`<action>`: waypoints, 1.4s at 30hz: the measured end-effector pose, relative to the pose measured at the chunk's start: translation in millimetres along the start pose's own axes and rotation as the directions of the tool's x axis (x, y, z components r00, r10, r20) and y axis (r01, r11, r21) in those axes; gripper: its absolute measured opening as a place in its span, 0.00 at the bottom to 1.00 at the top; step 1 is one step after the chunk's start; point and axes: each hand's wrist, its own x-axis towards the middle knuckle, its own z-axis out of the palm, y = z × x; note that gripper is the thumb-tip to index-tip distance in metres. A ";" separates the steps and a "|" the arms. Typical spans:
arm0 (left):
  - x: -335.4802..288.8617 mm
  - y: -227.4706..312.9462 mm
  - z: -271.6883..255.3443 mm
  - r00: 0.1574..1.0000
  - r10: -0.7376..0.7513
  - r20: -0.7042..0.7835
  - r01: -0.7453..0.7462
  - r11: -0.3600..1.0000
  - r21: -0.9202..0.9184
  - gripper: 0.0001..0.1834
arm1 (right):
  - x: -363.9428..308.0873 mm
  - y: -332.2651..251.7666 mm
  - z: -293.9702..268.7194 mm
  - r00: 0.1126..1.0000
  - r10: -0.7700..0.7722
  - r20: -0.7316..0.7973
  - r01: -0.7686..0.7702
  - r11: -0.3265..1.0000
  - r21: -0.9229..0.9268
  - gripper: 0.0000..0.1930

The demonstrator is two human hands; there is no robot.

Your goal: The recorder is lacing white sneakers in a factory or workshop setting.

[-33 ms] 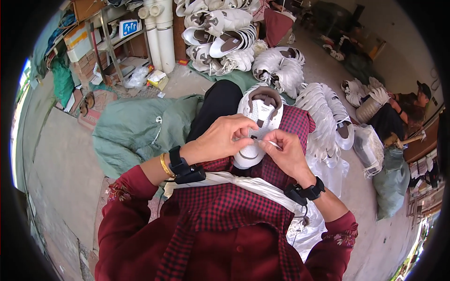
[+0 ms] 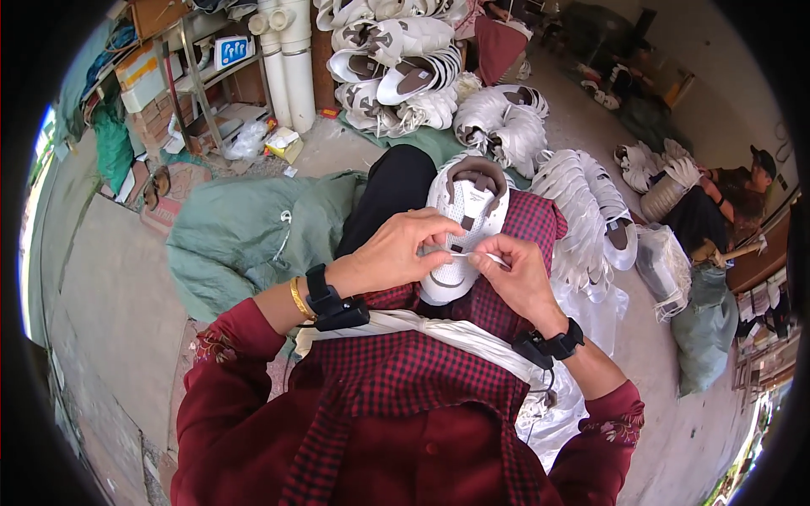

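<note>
The white shoe (image 2: 478, 218) was supported on the checked lap cloth (image 2: 533, 221). Above its toe, a white lace (image 2: 459, 254) was pinched by the right hand (image 2: 519, 274); whether also by the left hand (image 2: 395, 251), could not be told. Left of the shoe, a green sack (image 2: 253, 232) was seen.

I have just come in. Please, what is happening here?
A person works on a white shoe resting on the lap, toe toward the body. The right hand pinches a white lace above the front of the shoe. The left hand is at the lace's other side; whether it grips is unclear. White strands lie across the lap, and stacked white shoes stand beyond.
</note>
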 end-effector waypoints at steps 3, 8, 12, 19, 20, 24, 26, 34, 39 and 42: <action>-2.3 -11.8 6.8 0.987 0.161 -0.022 -0.157 0.981 0.113 0.19 | 0.0 4.6 -5.8 0.986 -0.155 -0.060 0.148 0.983 -0.110 0.05; -2.2 -17.7 5.8 0.981 0.178 0.071 -0.188 0.967 0.173 0.18 | 1.0 2.2 -11.7 0.965 -0.256 -0.050 0.231 0.929 -0.290 0.06; 1.5 -16.6 3.5 0.976 0.183 0.120 -0.205 0.958 0.202 0.17 | 3.9 6.7 -6.4 0.958 -0.285 -0.030 0.262 0.914 -0.310 0.06; 0.2 -16.7 2.5 0.966 0.203 0.158 -0.237 0.941 0.241 0.14 | 8.6 19.0 -2.5 0.915 -0.404 -0.008 0.369 0.842 -0.394 0.06; 0.4 -17.2 2.8 0.970 0.195 0.147 -0.227 0.942 0.247 0.13 | 9.0 18.9 -2.6 0.919 -0.394 0.001 0.363 0.845 -0.393 0.06; 2.0 -20.0 4.3 0.976 0.189 0.106 -0.208 0.955 0.213 0.11 | 8.2 14.9 -2.6 0.936 -0.351 -0.005 0.333 0.892 -0.304 0.06; 2.3 -21.7 4.7 0.978 0.190 0.089 -0.204 0.960 0.194 0.11 | 7.1 12.4 -2.6 0.944 -0.331 0.005 0.313 0.887 -0.339 0.06; -0.4 -26.6 5.2 0.976 0.210 0.060 -0.218 0.961 0.171 0.11 | 8.0 6.8 1.0 0.961 -0.277 0.008 0.264 0.908 -0.324 0.07; -0.8 -27.9 5.2 0.974 0.220 0.060 -0.228 0.955 0.190 0.12 | 6.9 5.0 0.9 0.966 -0.259 -0.004 0.242 0.908 -0.343 0.07; -1.6 -27.7 4.6 0.979 0.186 0.077 -0.198 0.960 0.200 0.12 | 6.9 5.0 0.8 0.960 -0.279 0.038 0.269 0.868 -0.419 0.06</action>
